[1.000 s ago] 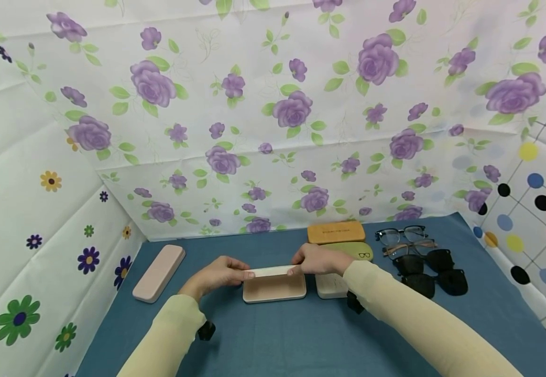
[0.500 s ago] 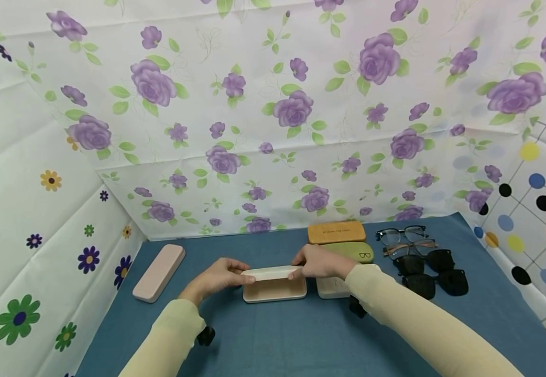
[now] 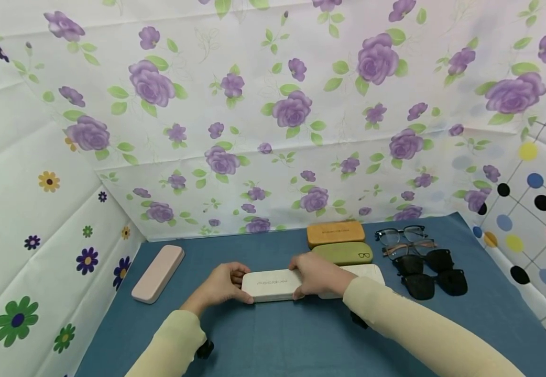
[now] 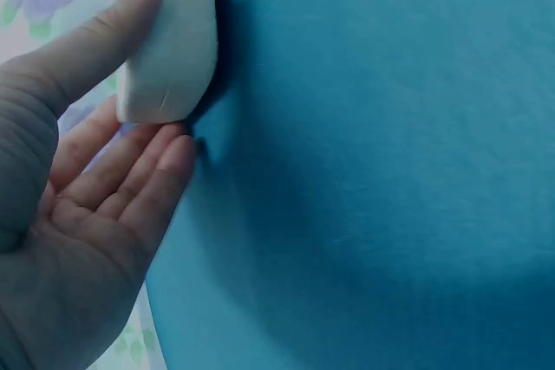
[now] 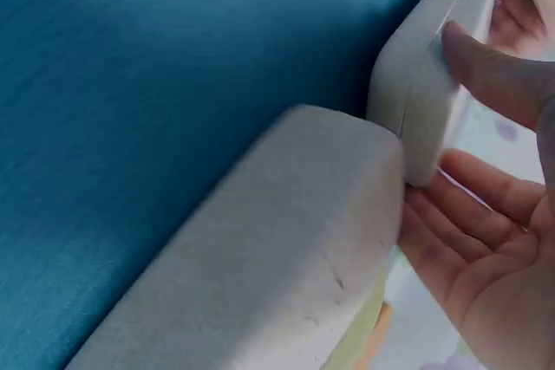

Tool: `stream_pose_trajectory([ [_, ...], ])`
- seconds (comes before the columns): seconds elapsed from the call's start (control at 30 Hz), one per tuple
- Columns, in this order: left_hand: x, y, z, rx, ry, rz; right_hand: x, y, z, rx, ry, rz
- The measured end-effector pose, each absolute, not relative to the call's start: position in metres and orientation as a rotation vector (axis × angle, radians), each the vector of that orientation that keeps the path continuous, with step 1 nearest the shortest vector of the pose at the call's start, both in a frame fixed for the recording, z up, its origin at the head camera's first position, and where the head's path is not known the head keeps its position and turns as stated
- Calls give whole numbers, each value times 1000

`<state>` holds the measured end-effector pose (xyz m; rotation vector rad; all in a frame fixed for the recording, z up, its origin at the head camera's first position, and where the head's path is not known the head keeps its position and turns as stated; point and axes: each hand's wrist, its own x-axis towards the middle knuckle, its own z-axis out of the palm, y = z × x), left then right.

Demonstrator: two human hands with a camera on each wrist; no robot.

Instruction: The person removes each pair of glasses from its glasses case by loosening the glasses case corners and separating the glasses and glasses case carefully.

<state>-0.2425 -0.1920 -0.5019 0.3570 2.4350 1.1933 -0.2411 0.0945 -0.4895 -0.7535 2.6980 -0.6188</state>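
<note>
A white glasses case (image 3: 272, 286) with its lid down lies on the blue cloth between the two hands; lettering runs along its top. My left hand (image 3: 219, 285) holds its left end. In the left wrist view the thumb lies on the front of the case (image 4: 173, 49) and the fingers reach behind its end. My right hand (image 3: 319, 275) grips the right end, thumb in front. The right wrist view has that thumb on the case (image 5: 421, 93) and the fingers at its far side. A second white glasses case (image 3: 366, 271) stands close to the right hand, partly hidden by it.
Behind the right hand lie a green case (image 3: 341, 253) and an orange case (image 3: 335, 233). Clear glasses (image 3: 401, 235) and dark sunglasses (image 3: 421, 284) are lined up at the right. A pink case (image 3: 158, 274) lies far left. Patterned sheets (image 3: 263, 173) enclose the cloth.
The glasses case's lid has swung down from raised to shut, covering the beige inside. Both hands have come down and forward with it, thumbs now at its front edge.
</note>
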Motion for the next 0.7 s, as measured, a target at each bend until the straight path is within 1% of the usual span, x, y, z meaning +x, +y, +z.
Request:
stream_pose_trajectory([
  [0.1, -241, -190, -504, 397, 2479, 1159, -238, 91, -493, -788, 2753, -516],
  [0.7, -236, -185, -504, 419, 2613, 944, -230, 83, -489, -851, 2814, -387],
])
